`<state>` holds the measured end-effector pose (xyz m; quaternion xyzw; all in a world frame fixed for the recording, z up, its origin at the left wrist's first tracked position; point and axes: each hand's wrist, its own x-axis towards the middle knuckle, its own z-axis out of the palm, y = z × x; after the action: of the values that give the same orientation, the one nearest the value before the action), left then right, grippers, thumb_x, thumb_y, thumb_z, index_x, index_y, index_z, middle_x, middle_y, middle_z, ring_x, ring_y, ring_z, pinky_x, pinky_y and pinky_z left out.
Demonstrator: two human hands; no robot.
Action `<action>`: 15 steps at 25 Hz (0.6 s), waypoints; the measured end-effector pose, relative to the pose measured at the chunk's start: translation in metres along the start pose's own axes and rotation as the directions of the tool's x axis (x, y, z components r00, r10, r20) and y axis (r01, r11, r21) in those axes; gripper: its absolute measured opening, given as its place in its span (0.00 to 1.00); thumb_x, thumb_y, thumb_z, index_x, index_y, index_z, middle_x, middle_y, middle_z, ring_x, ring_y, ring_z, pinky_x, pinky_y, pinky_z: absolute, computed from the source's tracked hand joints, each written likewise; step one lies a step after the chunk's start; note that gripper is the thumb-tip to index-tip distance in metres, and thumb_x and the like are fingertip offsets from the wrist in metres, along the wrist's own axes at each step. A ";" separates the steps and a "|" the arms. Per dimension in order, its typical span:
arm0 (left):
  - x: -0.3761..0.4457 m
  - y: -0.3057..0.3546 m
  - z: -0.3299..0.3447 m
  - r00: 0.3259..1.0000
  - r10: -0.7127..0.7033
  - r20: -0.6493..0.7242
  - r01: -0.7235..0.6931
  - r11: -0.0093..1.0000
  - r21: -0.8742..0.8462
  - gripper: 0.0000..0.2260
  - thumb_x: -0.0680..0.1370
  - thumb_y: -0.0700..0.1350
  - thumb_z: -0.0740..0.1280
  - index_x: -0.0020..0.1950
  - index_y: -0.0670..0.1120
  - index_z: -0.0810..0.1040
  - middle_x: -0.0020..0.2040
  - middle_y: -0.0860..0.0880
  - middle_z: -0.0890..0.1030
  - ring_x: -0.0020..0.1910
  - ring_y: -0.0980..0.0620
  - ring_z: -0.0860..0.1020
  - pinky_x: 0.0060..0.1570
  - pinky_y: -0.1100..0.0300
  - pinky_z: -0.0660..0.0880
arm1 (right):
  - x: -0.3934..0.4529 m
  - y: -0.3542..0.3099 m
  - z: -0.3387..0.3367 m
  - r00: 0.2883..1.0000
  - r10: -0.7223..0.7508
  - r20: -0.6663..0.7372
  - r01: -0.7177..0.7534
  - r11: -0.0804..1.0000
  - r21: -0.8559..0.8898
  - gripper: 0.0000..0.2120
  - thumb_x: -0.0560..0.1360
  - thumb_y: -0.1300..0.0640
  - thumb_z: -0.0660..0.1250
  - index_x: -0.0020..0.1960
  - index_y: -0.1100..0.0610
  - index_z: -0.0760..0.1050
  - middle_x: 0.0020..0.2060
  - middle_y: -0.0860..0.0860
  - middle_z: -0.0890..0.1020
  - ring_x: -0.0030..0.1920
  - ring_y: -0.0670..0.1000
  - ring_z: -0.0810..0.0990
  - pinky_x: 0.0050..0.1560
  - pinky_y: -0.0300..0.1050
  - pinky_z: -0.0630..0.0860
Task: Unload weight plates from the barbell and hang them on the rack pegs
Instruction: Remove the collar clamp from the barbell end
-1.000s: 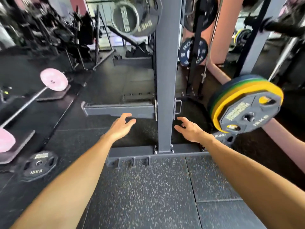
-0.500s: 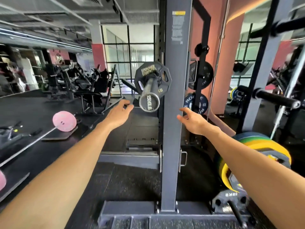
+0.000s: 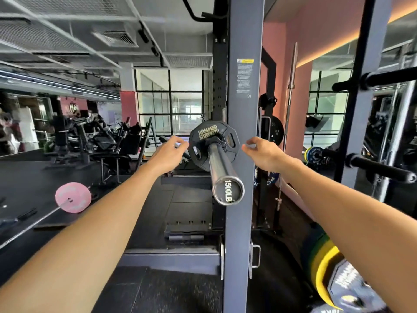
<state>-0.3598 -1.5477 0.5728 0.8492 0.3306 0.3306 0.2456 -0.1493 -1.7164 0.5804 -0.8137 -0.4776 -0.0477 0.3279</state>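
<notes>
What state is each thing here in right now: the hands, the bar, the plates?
Black plate: on the barbell, a clip in front of it.
Barbell: racked, end toward the camera.
Left hand: at the plate's left edge, no grip visible.
Right hand: at its right edge, no grip visible.
Coloured plates: stacked low on the right.

A black plate [image 3: 213,144] marked HAMMER STRENGTH sits upright on the barbell [image 3: 226,177].

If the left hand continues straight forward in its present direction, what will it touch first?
Most likely the left rim of the black weight plate on the barbell. The left hand is nearly at that rim, though depth is hard to judge.
</notes>
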 end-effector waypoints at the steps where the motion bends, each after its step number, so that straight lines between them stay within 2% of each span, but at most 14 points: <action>1: 0.010 -0.001 0.002 1.000 0.009 0.005 -0.009 1.000 0.004 0.16 0.82 0.57 0.53 0.65 0.53 0.71 0.61 0.48 0.76 0.50 0.49 0.72 0.48 0.55 0.66 | 0.011 -0.003 0.001 1.000 -0.006 -0.005 0.006 1.000 -0.006 0.25 0.79 0.41 0.56 0.70 0.55 0.68 0.61 0.57 0.77 0.54 0.56 0.78 0.58 0.49 0.74; 3: 0.027 -0.002 0.006 1.000 0.026 0.015 -0.026 1.000 0.009 0.16 0.82 0.57 0.53 0.65 0.53 0.71 0.66 0.48 0.75 0.53 0.49 0.72 0.50 0.55 0.66 | 0.031 -0.010 0.003 1.000 -0.026 -0.010 0.026 0.999 -0.031 0.23 0.79 0.41 0.55 0.66 0.56 0.71 0.59 0.57 0.79 0.52 0.56 0.78 0.58 0.51 0.75; 5: 0.047 -0.002 0.015 0.999 0.032 0.020 -0.033 0.999 0.020 0.16 0.82 0.57 0.53 0.66 0.53 0.71 0.67 0.48 0.75 0.55 0.48 0.73 0.47 0.56 0.67 | 0.054 -0.017 0.007 1.000 -0.026 -0.002 0.026 0.998 -0.056 0.22 0.80 0.41 0.54 0.58 0.57 0.74 0.49 0.56 0.81 0.48 0.58 0.79 0.55 0.52 0.77; 7: 0.066 -0.004 0.025 0.998 0.045 0.041 -0.046 0.999 0.026 0.16 0.83 0.57 0.54 0.66 0.54 0.71 0.62 0.47 0.77 0.49 0.48 0.76 0.40 0.57 0.69 | 0.075 -0.022 0.014 1.000 -0.013 0.003 0.013 0.995 -0.104 0.22 0.79 0.39 0.52 0.44 0.56 0.74 0.37 0.53 0.79 0.41 0.58 0.79 0.47 0.49 0.77; 9: 0.084 -0.005 0.035 0.996 0.068 0.057 -0.069 0.997 0.017 0.16 0.82 0.57 0.54 0.66 0.55 0.71 0.56 0.46 0.78 0.44 0.48 0.76 0.40 0.57 0.69 | 0.094 -0.026 0.022 1.000 0.008 0.007 -0.007 0.989 -0.148 0.24 0.79 0.38 0.51 0.36 0.55 0.68 0.32 0.52 0.74 0.35 0.55 0.75 0.41 0.46 0.72; 12: 0.106 -0.010 0.050 0.993 0.099 0.067 -0.098 0.995 -0.018 0.16 0.83 0.56 0.56 0.69 0.55 0.72 0.57 0.45 0.78 0.56 0.43 0.77 0.50 0.56 0.70 | 0.117 -0.032 0.035 0.999 0.030 0.016 -0.027 0.984 -0.175 0.25 0.79 0.38 0.51 0.37 0.57 0.68 0.33 0.51 0.73 0.38 0.57 0.74 0.41 0.46 0.70; 15: 0.119 -0.012 0.064 0.988 0.120 0.095 -0.105 0.984 -0.146 0.15 0.83 0.54 0.59 0.68 0.55 0.74 0.50 0.47 0.78 0.51 0.45 0.79 0.50 0.55 0.76 | 0.135 -0.033 0.046 0.999 0.030 0.011 -0.028 0.984 -0.178 0.24 0.79 0.37 0.53 0.40 0.57 0.70 0.35 0.51 0.73 0.41 0.58 0.75 0.44 0.47 0.72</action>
<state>-0.2519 -1.4662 0.5702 0.8630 0.2447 0.3221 0.3026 -0.1136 -1.5779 0.6129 -0.8468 -0.4619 -0.0799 0.2514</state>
